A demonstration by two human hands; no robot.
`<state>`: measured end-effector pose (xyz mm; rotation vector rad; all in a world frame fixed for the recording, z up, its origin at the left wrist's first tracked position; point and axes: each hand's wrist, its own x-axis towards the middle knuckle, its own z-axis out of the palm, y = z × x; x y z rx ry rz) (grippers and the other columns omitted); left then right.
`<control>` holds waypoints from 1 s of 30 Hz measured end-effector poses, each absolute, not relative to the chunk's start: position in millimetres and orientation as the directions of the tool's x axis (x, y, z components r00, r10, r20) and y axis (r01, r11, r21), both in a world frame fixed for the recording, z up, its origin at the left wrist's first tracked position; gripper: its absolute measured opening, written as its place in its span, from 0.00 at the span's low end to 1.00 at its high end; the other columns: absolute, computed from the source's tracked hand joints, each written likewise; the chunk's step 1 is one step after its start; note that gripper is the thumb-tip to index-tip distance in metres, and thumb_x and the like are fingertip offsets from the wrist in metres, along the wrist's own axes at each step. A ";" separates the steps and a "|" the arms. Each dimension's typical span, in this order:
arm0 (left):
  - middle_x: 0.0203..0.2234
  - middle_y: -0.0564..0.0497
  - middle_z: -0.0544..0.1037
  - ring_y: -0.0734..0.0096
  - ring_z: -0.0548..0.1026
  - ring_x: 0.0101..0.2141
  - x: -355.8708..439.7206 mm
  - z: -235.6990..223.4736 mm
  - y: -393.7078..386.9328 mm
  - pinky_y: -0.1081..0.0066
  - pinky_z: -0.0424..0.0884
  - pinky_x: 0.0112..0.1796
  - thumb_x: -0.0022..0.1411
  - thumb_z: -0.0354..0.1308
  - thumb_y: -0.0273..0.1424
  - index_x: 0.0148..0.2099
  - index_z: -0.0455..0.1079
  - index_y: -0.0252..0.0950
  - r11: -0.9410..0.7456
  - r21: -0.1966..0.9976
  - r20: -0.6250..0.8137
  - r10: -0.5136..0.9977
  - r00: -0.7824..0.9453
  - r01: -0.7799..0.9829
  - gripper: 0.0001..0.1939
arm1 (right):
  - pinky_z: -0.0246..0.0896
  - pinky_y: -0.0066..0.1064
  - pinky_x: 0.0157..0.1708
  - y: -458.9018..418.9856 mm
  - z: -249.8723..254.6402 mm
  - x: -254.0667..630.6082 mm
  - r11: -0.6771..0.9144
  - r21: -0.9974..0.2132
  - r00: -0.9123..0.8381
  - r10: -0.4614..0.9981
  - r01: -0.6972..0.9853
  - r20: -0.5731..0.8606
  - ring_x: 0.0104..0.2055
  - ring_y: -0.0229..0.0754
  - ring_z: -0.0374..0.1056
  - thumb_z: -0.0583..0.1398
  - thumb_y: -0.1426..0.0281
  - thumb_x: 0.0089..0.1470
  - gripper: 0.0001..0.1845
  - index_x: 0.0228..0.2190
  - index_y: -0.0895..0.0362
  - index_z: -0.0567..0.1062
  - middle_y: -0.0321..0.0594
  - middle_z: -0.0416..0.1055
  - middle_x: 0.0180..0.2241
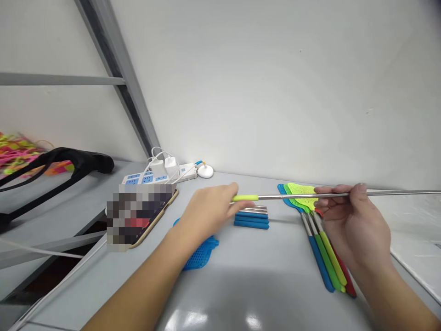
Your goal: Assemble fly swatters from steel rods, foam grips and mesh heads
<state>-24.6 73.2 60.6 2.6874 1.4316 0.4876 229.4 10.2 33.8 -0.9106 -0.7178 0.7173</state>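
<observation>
My left hand (pixel 208 211) pinches the lime-green grip end of a long telescopic metal rod (pixel 292 196) that stretches right past the frame edge. My right hand (pixel 351 218) has its fingers closed round the same rod further along. Under the rod lies a stack of fly swatters (pixel 325 250) with green, blue and red handles and lime mesh heads. Several blue-handled rods (pixel 251 219) lie just right of my left hand. A blue mesh swatter head (pixel 201 255) rests under my left wrist.
A phone (pixel 141 216) lies at the left on the grey table (pixel 248 294). Behind it sit a white power strip (pixel 158 174) with chargers and a small white round base (pixel 206 171). A black curved frame (pixel 55 161) and colourful strips (pixel 17 151) are far left. A white wall is close behind.
</observation>
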 end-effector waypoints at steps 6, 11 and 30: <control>0.14 0.58 0.57 0.74 0.58 0.20 -30.7 56.8 83.8 0.71 0.51 0.24 0.69 0.43 0.49 0.23 0.53 0.38 -0.503 0.478 0.370 0.859 0.354 0.721 0.26 | 0.69 0.33 0.31 22.4 19.8 234.7 0.285 -0.881 0.411 0.904 -0.377 0.116 0.32 0.40 0.72 0.62 0.54 0.55 0.16 0.30 0.54 0.75 0.43 0.78 0.37; 0.15 0.59 0.60 0.74 0.59 0.20 -20.4 54.3 73.5 0.72 0.53 0.26 0.60 0.55 0.53 0.25 0.60 0.39 -0.430 0.497 0.466 0.865 0.186 0.753 0.24 | 0.68 0.34 0.41 22.0 12.4 218.9 0.245 -0.853 0.394 0.918 -0.461 0.050 0.50 0.45 0.71 0.59 0.53 0.57 0.16 0.30 0.53 0.74 0.42 0.78 0.44; 0.16 0.57 0.57 0.73 0.57 0.21 -33.5 62.8 83.5 0.70 0.50 0.25 0.62 0.51 0.53 0.21 0.59 0.38 -0.516 0.450 0.265 0.857 0.443 0.729 0.28 | 0.71 0.33 0.35 24.6 45.9 283.5 0.401 -0.674 0.635 0.762 -0.620 -0.131 0.43 0.43 0.74 0.49 0.45 0.58 0.29 0.38 0.56 0.77 0.42 0.76 0.36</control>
